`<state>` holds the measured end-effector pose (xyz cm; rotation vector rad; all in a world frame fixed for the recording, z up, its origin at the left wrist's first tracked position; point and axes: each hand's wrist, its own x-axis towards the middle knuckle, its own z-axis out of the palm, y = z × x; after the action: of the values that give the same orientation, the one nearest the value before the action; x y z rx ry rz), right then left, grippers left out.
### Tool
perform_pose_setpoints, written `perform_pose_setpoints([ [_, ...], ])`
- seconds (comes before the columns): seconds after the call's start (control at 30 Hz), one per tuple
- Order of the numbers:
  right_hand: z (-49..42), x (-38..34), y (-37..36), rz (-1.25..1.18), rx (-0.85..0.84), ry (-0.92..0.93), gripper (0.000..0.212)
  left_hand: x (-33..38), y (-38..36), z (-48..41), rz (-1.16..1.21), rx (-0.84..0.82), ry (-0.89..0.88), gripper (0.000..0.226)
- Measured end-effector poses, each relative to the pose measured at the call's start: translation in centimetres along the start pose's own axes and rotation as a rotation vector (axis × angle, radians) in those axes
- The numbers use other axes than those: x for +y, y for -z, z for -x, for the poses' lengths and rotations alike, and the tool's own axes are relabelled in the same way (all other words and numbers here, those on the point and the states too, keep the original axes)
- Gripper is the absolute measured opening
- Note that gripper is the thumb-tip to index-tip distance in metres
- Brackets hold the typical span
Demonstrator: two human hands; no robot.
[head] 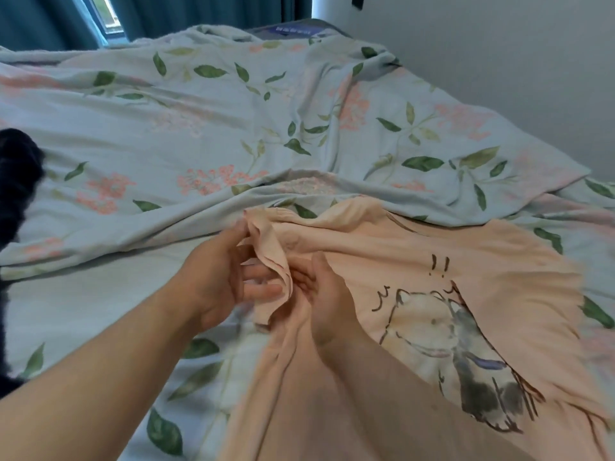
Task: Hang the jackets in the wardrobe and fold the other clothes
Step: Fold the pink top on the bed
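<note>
A pale pink T-shirt [432, 261] with a drawn animal print lies spread on the bed, front side up, at the lower right. Its left edge is bunched into a fold between my two hands. My left hand [219, 274] pinches that bunched edge from the left, fingers wrapped around the cloth. My right hand [326, 301] grips the same fold from the right, thumb on top. A dark garment [16, 181] lies at the left edge of the view, partly cut off.
The bed is covered by a rumpled light-blue floral duvet [199, 121]. A white wall [499, 61] runs along the right side. Teal curtains [40, 18] and a window stand behind the bed's far end.
</note>
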<state>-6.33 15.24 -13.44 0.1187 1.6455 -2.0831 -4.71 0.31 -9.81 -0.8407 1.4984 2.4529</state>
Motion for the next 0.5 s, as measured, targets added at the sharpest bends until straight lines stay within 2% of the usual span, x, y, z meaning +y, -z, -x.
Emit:
perform_pose_setpoints([
  [0.03,-0.2,-0.4,0.3,-0.172,-0.005,-0.142,0.060,-0.4,-1.2,0.1,0.027,-0.031,0.035,0.045],
  [0.1,-0.9,-1.1,1.6,-0.293,0.010,-0.323,0.062,-1.2,-3.3,-0.1,0.125,-0.032,0.116,0.051],
  [0.17,-0.9,-1.9,2.3,-0.323,0.057,-0.402,0.050,-1.8,-4.6,-0.2,0.233,-0.039,0.175,0.059],
  [0.27,-0.6,-2.3,4.0,-0.280,0.106,-0.353,0.028,-2.9,-6.1,-0.5,0.278,-0.118,0.199,0.064],
  [0.37,-0.4,-2.8,6.9,-0.281,0.200,-0.275,0.024,-3.6,-8.3,-0.7,0.216,-0.229,0.206,0.065],
  [0.43,-0.3,-3.4,8.9,-0.311,0.276,-0.278,0.026,-3.9,-9.9,-0.7,0.136,-0.165,0.176,0.059],
  [0.5,0.0,-3.8,10.4,-0.218,0.318,-0.319,0.027,-4.1,-10.8,-0.6,0.041,-0.022,0.096,0.043],
])
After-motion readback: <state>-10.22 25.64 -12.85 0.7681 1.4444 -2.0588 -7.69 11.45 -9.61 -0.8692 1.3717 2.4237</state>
